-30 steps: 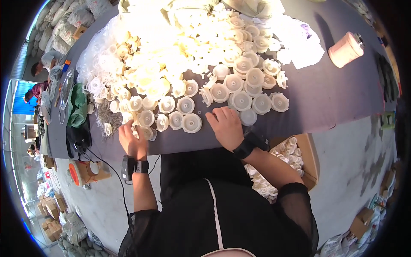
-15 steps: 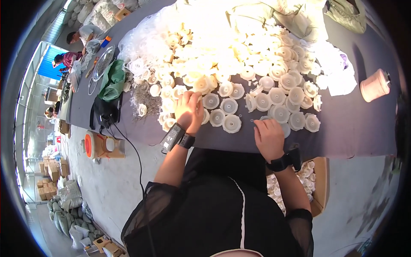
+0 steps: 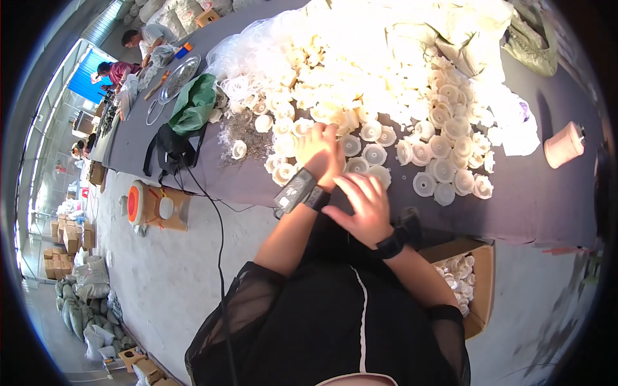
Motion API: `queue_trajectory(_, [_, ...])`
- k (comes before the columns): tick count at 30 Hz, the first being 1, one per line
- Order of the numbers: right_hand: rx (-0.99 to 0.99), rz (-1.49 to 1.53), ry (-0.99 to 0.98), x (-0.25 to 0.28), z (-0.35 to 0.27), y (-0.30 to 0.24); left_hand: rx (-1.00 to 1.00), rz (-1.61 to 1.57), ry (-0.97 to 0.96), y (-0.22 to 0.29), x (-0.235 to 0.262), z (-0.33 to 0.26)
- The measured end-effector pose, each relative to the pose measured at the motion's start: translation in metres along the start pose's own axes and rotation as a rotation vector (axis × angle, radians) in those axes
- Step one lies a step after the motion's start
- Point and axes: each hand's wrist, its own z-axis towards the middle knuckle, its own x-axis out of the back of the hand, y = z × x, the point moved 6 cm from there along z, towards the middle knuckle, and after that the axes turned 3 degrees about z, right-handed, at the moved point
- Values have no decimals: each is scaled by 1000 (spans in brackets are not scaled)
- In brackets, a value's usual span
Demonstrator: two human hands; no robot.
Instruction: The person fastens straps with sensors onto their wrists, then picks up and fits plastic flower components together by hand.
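The right hand point(image 3: 365, 209) has left the disc cluster point(image 3: 443, 170), now at its two o'clock, and joins the left hand point(image 3: 320, 154), so both work near the same white plastic discs point(image 3: 374, 154). Its fingers spread wide, apparently empty; the left reaches toward twelve among discs, its grip impossible to tell.

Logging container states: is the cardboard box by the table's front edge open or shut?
Open: white plastic parts show inside the cardboard box.
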Motion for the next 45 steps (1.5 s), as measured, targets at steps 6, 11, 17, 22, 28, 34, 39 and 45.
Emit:
queue_trajectory(6, [-97, -93, 166, -37, 11, -24, -14, 188, -240, 11, 2, 7])
queue_trajectory(11, [-116, -148, 105, -39, 21, -16, 112, -280, -327, -4, -36, 3])
queue_trajectory(17, [125, 61, -102, -37, 31, -21, 374, -1397, -373, -23, -109, -1])
queue_trajectory(22, [333, 93, -198, -36, 39, -59, 556, -2310, -296, -57, -137, -18])
queue_trajectory(28, [391, -23, -210, -21, 49, -75, 708, -2544, -369, 5, -29, -20])
queue_trajectory(34, [262, 89, -114, -11, 41, -58, 911, -2154, 245, -21, -2, -19])
queue_trajectory(39, [26, -56, 5, 16, 33, -3, 965, -1813, 318, -40, -3, -18])
queue_trajectory(45, [-96, -574, -109, 0, 33, 42, 303, -1408, 21, 14, 36, -23])
